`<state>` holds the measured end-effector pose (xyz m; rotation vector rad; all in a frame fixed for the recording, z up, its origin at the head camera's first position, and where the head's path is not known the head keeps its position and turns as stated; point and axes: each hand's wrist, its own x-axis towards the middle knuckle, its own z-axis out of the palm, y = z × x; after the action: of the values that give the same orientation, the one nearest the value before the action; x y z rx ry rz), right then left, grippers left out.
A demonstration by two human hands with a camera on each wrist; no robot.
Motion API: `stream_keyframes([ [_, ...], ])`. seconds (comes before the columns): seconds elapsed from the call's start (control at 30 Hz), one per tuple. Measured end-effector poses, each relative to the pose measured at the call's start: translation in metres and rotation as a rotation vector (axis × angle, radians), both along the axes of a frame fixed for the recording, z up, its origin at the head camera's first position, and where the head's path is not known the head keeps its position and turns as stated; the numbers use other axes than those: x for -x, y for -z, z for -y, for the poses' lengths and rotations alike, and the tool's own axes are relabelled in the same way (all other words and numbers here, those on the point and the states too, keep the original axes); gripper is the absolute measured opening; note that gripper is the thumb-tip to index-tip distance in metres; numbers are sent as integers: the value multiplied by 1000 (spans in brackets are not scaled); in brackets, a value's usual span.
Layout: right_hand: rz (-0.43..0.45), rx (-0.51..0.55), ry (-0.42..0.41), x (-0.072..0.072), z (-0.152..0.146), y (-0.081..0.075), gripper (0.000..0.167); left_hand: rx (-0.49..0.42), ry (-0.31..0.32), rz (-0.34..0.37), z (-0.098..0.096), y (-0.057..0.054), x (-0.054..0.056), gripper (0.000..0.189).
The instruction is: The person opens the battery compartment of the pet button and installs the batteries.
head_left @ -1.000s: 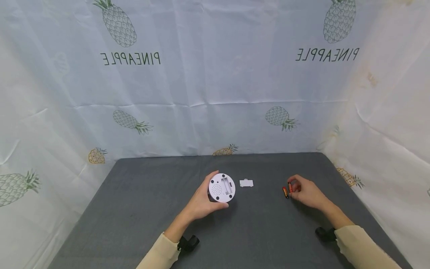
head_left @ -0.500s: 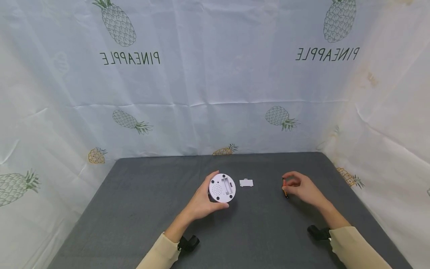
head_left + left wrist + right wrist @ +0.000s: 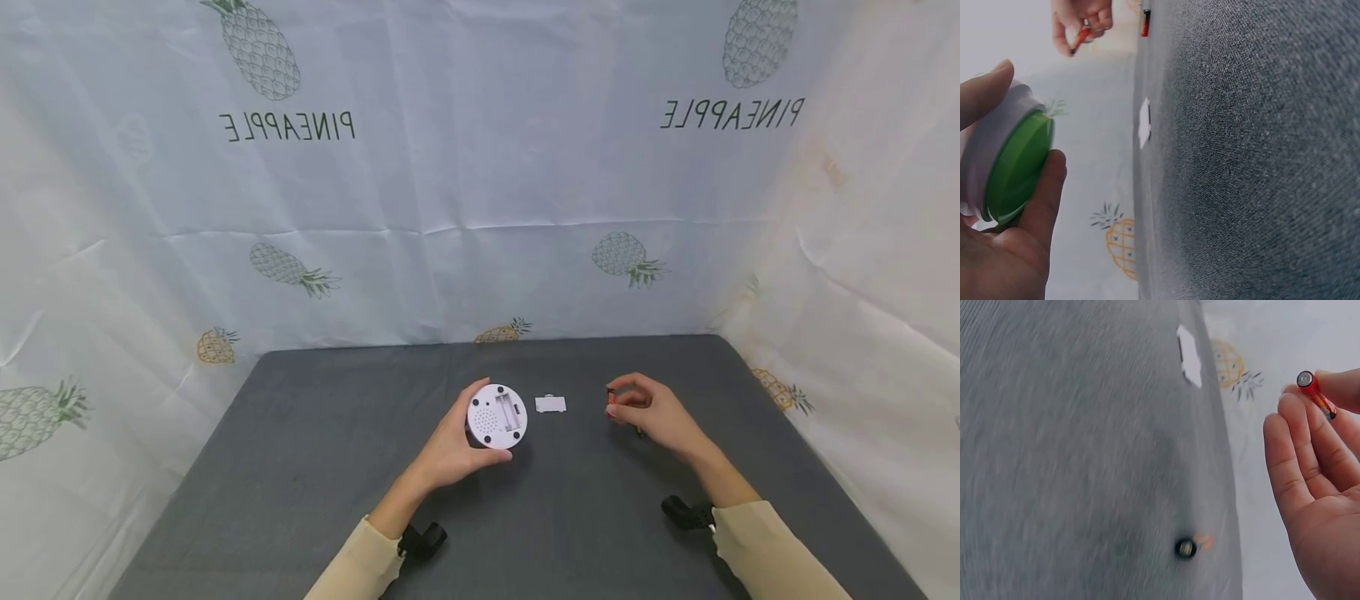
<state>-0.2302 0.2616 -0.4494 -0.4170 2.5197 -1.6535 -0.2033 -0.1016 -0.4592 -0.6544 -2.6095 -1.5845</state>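
Head view. Left hand grips a round white device above the grey desk, underside tipped toward the camera, its open battery bay running near to far. Battery cover lies flat just right of the device. Right hand pinches a red battery off the desk; a second battery is mostly hidden behind that hand.

Left wrist view. Fingers curled round the device; its face shows green. Held battery slants; the spare lies on the desk.

Right wrist view. Battery clamped between thumb and fingertips, flat end toward the lens, long axis slanting away.

Step judged: loading the first cell. Next move calls for turning its axis parallel to the bay, polarity matched.
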Motion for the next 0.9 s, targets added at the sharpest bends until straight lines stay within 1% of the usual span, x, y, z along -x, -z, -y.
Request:
stream_keyframes([
  [0.2, -17, 31, -3, 1, 14, -3, 42, 12, 3, 6, 0, -1, 0, 106],
  [0.43, -6, 60, 4, 0, 29, -8, 39, 2, 5, 9, 1, -1, 0, 106],
  [0.63, -50, 83, -8, 0, 41, -14, 37, 1, 9, 8, 0, 0, -1, 106],
  [0.9, -89, 129, -15, -2, 60, -23, 33, -1, 16, 13, 0, 0, -1, 105],
])
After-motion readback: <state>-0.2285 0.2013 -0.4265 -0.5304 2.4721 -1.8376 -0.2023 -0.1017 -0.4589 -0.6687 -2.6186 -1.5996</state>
